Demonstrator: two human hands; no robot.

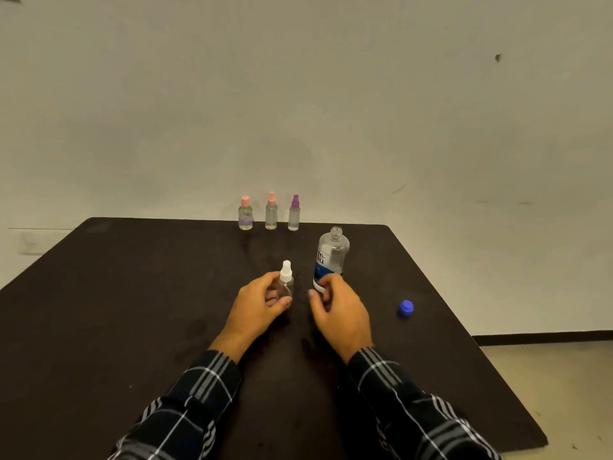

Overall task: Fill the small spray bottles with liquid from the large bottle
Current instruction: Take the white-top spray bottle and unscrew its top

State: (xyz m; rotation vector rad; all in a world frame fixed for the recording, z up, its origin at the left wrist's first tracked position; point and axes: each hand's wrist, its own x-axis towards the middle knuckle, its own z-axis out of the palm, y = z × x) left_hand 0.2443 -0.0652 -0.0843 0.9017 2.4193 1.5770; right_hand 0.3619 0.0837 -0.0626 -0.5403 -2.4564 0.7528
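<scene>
Clear plastic, the uncapped large bottle [331, 257] stands upright on the dark table [132, 293]. Just left of it, the left hand [257, 305] grips a white-capped spray bottle [286, 277]. The right hand [341, 310], fingers loosely curled and empty, sits before its base. A blue cap [405, 308] lies to its right, and three small bottles [271, 212] stand behind it.

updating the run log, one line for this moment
left hand grips white-top spray bottle | right hand curled near uncapped large bottle | blue cap on table
</scene>
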